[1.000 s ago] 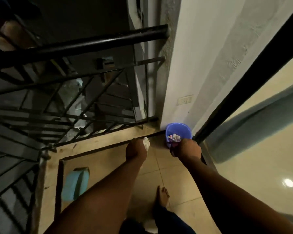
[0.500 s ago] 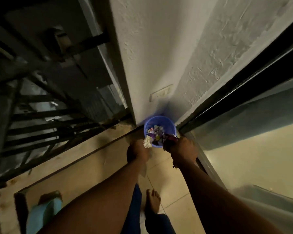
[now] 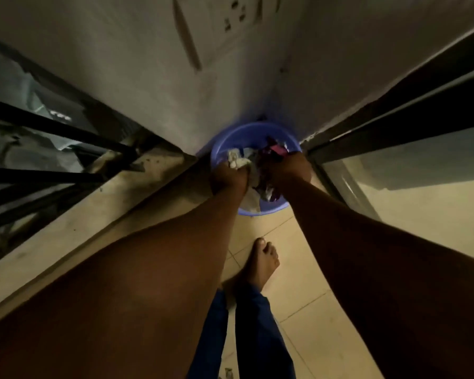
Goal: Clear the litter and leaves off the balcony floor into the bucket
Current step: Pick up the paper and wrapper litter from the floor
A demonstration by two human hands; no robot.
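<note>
Blue bucket (image 3: 257, 132) in the floor's corner: my left hand (image 3: 227, 177) grips crumpled paper (image 3: 237, 162), my right hand (image 3: 292, 170) a dark wrapper (image 3: 275, 151); releasing at the rim risks spilling.

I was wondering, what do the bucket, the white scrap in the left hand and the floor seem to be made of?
The bucket looks like smooth blue plastic: even colour, thin rounded rim. The white scrap gripped by the left hand is probably paper or tissue, judging by its crumpled folds. The floor appears to be glazed beige tile, with straight grout lines.
</note>
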